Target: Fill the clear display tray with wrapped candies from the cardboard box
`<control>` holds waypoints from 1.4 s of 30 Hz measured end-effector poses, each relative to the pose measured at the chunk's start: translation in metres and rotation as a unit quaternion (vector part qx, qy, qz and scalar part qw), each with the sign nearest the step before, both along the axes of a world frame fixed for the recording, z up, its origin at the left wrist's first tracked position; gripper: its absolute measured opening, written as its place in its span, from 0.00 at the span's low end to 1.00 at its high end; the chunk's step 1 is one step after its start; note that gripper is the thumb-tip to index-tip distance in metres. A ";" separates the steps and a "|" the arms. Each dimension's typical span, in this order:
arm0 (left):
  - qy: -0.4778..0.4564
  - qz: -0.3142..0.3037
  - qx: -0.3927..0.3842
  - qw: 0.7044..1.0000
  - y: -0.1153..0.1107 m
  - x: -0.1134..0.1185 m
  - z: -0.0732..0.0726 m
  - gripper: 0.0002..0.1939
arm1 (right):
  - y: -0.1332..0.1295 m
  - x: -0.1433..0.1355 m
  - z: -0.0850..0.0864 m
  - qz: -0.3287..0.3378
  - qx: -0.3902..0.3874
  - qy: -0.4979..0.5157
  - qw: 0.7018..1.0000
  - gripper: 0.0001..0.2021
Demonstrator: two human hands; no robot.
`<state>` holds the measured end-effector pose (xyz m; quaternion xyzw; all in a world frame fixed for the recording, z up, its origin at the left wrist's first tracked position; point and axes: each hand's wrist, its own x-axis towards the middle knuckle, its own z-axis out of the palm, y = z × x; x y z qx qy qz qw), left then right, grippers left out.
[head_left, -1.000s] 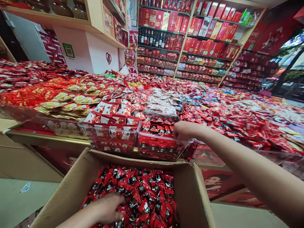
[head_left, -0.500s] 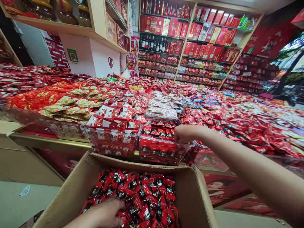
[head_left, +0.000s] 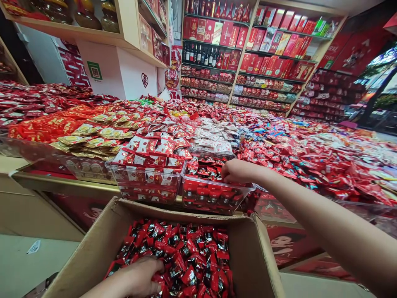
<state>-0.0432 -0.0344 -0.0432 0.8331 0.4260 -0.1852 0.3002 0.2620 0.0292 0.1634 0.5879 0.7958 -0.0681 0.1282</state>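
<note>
My left hand (head_left: 144, 274) rests on a heap of red-and-black wrapped candies (head_left: 186, 256) inside an open cardboard box (head_left: 268, 256). Its thumb and forefinger are apart, and the other fingers are partly hidden. My right hand (head_left: 232, 170) reaches into a clear plastic bin (head_left: 214, 194) holding the same kind of candies, just beyond the box. Its fingers are curled down against the candies near the bin's right side. Whatever may be between those fingers is hidden.
Left of that bin stands another clear bin (head_left: 144, 178) of white-and-red packets. Gold packets (head_left: 102, 132) and orange-red packets (head_left: 49, 124) lie farther left. Mounds of red sweets (head_left: 310, 161) spread to the right. Shelves with bottles and boxes (head_left: 217, 33) line the back.
My right hand has shifted slightly left and up within the bin. My left hand has stayed nearly in place on the candies in the box.
</note>
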 end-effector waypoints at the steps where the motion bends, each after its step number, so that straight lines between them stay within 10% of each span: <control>1: 0.001 0.000 0.000 1.000 0.000 0.000 0.000 0.22 | 0.000 0.001 0.000 -0.001 -0.002 0.000 1.000 0.09; 33: 0.003 0.012 -0.002 1.000 0.000 -0.003 -0.003 0.23 | -0.009 -0.002 0.014 -0.054 -0.136 -0.030 0.989 0.13; 42: 0.004 0.016 -0.004 1.000 0.001 -0.002 -0.003 0.24 | -0.006 0.000 0.014 -0.037 -0.011 -0.005 0.999 0.16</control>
